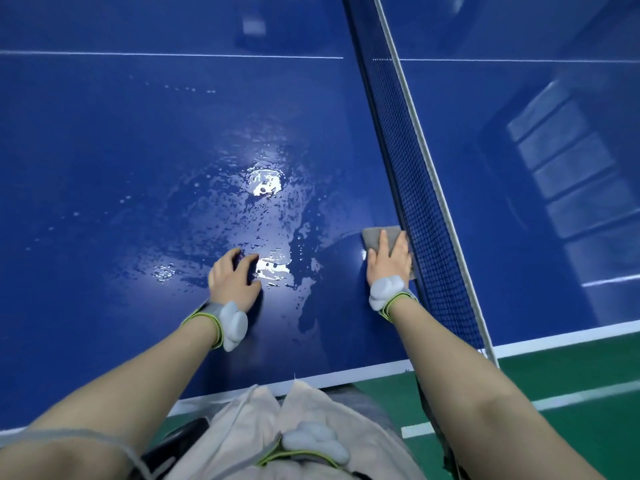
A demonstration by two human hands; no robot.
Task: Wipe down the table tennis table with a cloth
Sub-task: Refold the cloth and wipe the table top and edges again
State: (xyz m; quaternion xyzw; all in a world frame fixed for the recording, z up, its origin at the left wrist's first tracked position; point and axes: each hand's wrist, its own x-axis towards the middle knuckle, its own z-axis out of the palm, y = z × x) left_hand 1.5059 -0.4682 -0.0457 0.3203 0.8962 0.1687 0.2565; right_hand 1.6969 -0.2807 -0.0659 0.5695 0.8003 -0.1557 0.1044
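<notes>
only one view: my head camera sat high at the near edge of the table point(104, 150), facing forward and steeply down. wide lens, edges bowed. close on both forearms; the net point(412, 174) ran diagonally at right, green floor point(554, 375) in the lower right corner.

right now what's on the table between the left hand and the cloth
In the head view, wet table: a glaring puddle beside the left hand, then a darker wiped patch up to the cloth under the right hand.
</notes>
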